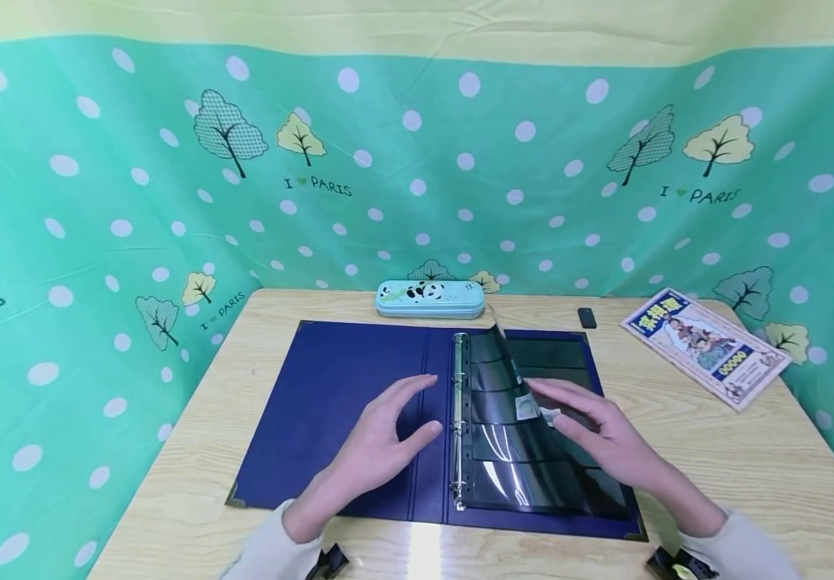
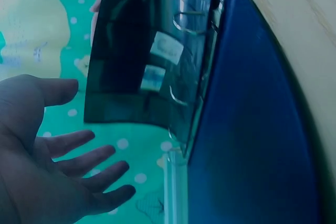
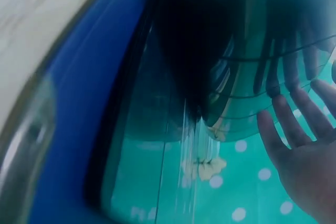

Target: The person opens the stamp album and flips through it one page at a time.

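Observation:
A dark blue ring binder (image 1: 344, 403) lies open on the table, its metal rings (image 1: 459, 419) holding black pocketed pages. One glossy black page (image 1: 504, 451) is lifted and curves up from the rings. Two small stamp-like pieces (image 2: 167, 48) show in its pockets in the left wrist view. My right hand (image 1: 601, 427) is at the raised outer edge of this page, fingers extended along its surface (image 3: 283, 108). Left of the rings, my left hand (image 1: 383, 443) hovers over the inside cover, fingers spread and thumb apart, holding nothing.
At the table's back stands a light blue pencil case (image 1: 429, 299) with a panda print. A small black object (image 1: 587, 318) lies to its right. Farther right is a printed booklet or packet (image 1: 707, 346). A green dotted curtain (image 1: 417, 161) hangs behind the wooden table (image 1: 736, 459).

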### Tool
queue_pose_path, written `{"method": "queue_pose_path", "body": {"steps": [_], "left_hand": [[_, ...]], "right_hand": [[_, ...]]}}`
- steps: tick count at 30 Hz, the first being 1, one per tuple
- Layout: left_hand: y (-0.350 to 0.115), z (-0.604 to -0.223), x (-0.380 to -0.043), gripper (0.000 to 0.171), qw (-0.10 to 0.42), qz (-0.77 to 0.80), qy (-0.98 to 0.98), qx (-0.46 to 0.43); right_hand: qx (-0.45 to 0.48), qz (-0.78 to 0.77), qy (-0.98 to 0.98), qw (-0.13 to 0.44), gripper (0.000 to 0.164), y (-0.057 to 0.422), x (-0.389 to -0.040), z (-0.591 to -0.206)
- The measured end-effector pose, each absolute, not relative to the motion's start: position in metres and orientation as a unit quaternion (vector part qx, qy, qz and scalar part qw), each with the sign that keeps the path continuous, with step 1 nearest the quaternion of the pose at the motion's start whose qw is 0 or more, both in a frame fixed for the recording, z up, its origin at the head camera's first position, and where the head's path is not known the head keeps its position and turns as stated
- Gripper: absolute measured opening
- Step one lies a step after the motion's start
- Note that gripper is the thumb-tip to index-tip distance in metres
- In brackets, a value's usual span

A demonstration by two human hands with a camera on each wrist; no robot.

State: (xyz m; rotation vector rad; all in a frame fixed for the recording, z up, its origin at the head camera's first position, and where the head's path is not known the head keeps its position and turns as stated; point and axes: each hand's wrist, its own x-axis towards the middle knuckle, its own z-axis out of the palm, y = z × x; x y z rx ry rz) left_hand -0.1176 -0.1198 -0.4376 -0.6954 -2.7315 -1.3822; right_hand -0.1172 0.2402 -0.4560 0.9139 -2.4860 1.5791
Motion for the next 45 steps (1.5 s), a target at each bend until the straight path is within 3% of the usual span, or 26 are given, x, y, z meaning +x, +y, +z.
{"method": "queue_pose_path", "body": {"steps": [7,11,16,20,26,35,45], "left_hand": [[-0.101,-0.431,-0.117,0.064,-0.008,-0.502,-0.838,-0.215],[-0.088,-0.428,-0.115,0.081,-0.031,-0.577,-0.79,-0.207],[-0.075,-0.425,-0.108,0.106,-0.081,-0.627,-0.755,-0.174],[-0.069,-0.426,-0.103,0.118,-0.086,-0.632,-0.754,-0.158],[-0.069,-0.427,-0.103,0.114,-0.056,-0.627,-0.762,-0.153],[-0.086,-0.429,-0.102,0.096,0.016,-0.598,-0.784,-0.166],[-0.112,-0.422,-0.112,0.084,-0.022,-0.614,-0.783,-0.1]], "right_hand": [[0.335,0.525,-0.782,0.012,0.065,0.221,-0.115,-0.45],[0.333,0.543,-0.771,-0.018,0.069,0.212,-0.113,-0.447],[0.328,0.578,-0.745,-0.06,0.062,0.202,-0.11,-0.445],[0.334,0.599,-0.723,-0.085,0.059,0.197,-0.109,-0.446],[0.343,0.604,-0.712,-0.101,0.061,0.193,-0.109,-0.45],[0.376,0.623,-0.682,-0.067,0.063,0.206,-0.113,-0.452],[0.348,0.61,-0.711,-0.032,0.059,0.228,-0.122,-0.455]]}}
